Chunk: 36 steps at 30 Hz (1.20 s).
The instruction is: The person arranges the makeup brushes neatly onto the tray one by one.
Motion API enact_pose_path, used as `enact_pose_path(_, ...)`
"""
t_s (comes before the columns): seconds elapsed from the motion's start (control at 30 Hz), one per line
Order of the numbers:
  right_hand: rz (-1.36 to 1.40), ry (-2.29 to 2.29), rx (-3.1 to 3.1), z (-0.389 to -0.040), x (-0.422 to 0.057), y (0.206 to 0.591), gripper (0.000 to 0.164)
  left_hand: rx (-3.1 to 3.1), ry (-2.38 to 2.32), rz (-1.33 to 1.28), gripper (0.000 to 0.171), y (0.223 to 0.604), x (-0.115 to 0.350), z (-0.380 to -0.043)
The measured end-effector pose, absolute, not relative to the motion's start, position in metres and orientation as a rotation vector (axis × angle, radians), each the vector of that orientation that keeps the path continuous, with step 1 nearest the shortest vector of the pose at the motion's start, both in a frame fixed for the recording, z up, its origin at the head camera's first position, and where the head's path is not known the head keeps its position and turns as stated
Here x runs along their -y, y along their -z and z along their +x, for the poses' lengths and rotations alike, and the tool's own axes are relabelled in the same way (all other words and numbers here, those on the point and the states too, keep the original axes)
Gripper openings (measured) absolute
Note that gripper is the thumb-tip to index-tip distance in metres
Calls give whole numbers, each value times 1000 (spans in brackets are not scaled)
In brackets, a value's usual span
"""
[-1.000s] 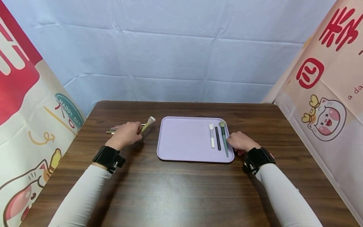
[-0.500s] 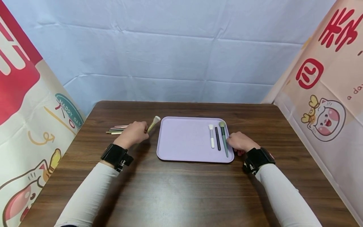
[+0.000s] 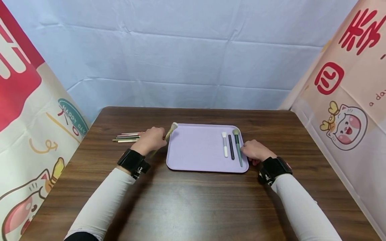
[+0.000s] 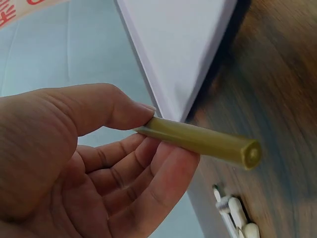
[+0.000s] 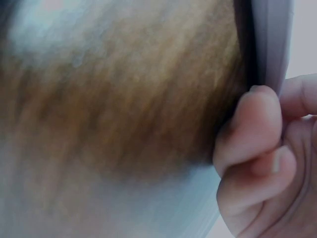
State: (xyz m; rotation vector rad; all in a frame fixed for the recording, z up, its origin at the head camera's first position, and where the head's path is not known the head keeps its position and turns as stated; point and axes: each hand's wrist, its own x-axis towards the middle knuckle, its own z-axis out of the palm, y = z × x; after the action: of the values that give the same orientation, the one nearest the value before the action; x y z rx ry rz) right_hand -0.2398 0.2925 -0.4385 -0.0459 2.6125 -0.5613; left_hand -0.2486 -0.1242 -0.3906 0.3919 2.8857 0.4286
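My left hand (image 3: pixel 152 139) pinches a makeup brush with an olive-gold handle (image 4: pixel 198 140) between thumb and fingers. Its pale bristle head (image 3: pixel 174 126) points up and away, overlapping the left rim of a lilac tray (image 3: pixel 196 147) in the head view. On the tray's right side lie a white brush (image 3: pixel 224 144), a black slim brush (image 3: pixel 231 147) and a green brush (image 3: pixel 238 148), roughly side by side. My right hand (image 3: pixel 256 150) grips the tray's right edge, its curled fingers (image 5: pixel 257 134) at the outer side of the rim.
Several thin-handled brushes (image 3: pixel 125 137) lie bundled on the wooden table (image 3: pixel 187 207), left of the tray and partly behind my left hand. A pale blue cloth (image 3: pixel 181 67) hangs behind the table, with printed cloths at both sides.
My left hand has moved right with the brush, from beside the bundle to the tray's left edge, uncovering more of the bundle. The brush tilts more upright. My right hand stays put.
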Motion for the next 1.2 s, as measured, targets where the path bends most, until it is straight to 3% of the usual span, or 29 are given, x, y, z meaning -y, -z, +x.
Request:
enact_pose_path(0.47, -57, 576, -2609, -240, -294, 438, 30, -2886, -427, 476, 16, 390, 97, -251)
enact_pose_path(0.6, -67, 577, -2615, -241, -294, 439, 31, -2895, -414, 464, 24, 391, 90, -250)
enact_pose_path(0.83, -86, 572, -2624, -240, -294, 439, 33, -2867, -454, 390, 19, 389, 76, -249)
enact_pose_path(1.2, -73, 583, -2610, -238, -293, 438, 30, -2876, -459, 372, 28, 394, 53, -249)
